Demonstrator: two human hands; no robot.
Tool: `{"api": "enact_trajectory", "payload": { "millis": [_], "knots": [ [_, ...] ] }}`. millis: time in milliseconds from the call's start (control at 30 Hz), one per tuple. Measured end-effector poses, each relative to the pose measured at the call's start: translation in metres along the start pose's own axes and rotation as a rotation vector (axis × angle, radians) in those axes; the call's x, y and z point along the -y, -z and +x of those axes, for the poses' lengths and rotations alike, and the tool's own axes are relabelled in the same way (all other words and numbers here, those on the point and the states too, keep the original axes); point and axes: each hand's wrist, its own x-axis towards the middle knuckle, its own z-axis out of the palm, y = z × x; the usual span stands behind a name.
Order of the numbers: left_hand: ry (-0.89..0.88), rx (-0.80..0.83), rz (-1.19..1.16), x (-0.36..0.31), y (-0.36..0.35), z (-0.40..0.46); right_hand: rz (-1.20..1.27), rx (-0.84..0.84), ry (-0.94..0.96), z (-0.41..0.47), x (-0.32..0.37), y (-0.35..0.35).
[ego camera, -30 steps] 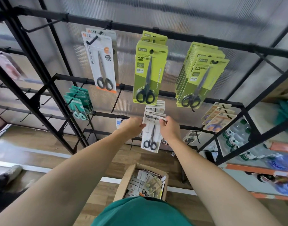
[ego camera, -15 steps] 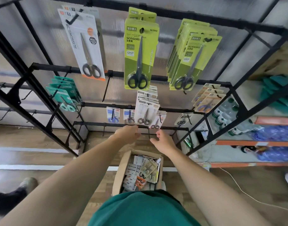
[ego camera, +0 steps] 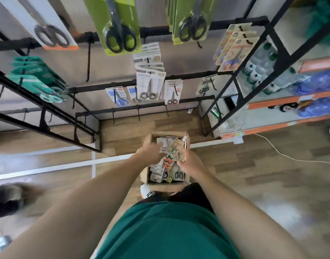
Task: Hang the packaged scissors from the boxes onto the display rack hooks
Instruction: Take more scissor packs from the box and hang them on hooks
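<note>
An open cardboard box (ego camera: 146, 176) on the floor holds several packaged scissors. A beige scissors pack (ego camera: 174, 148) lies tilted on top of them. My left hand (ego camera: 151, 152) reaches into the box, its fingers stretched onto white packs. My right hand (ego camera: 191, 163) is at the beige pack's lower right edge; whether it grips the pack is hidden. On the black display rack (ego camera: 123, 87) above, a stack of white scissors packs (ego camera: 150, 85) hangs from a hook.
Green packs (ego camera: 119, 25), teal packs (ego camera: 35, 79) and orange-beige packs (ego camera: 233, 51) hang on the rack. An empty hook (ego camera: 88, 62) and a low row of empty hooks (ego camera: 139, 114) stick out. Shelves with water bottles (ego camera: 261, 71) stand right. A white cable (ego camera: 283, 156) crosses the floor.
Both hands left the white pack hanging on its hook and dropped down into the box. My view tilted down toward the floor.
</note>
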Motion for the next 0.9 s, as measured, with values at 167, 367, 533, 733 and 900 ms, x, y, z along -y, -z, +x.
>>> {"api": "enact_trajectory", "payload": {
  "millis": [167,367,533,733,900],
  "knots": [
    [0.062,0.063,0.037,-0.016,-0.021,0.010,0.093,0.026,-0.058,0.016,-0.036,-0.018],
    [0.117,0.177,0.088,-0.042,-0.042,0.047,0.230,0.057,-0.195,0.030,-0.083,-0.039],
    [-0.014,0.216,0.149,-0.065,-0.050,0.071,0.343,0.052,-0.319,0.039,-0.102,-0.053],
    [-0.181,0.321,0.398,-0.074,-0.050,0.097,0.519,0.022,-0.439,0.055,-0.098,-0.068],
    [-0.323,0.388,0.524,-0.062,-0.068,0.146,0.589,-0.046,-0.522,0.091,-0.098,-0.093]
  ]
}}
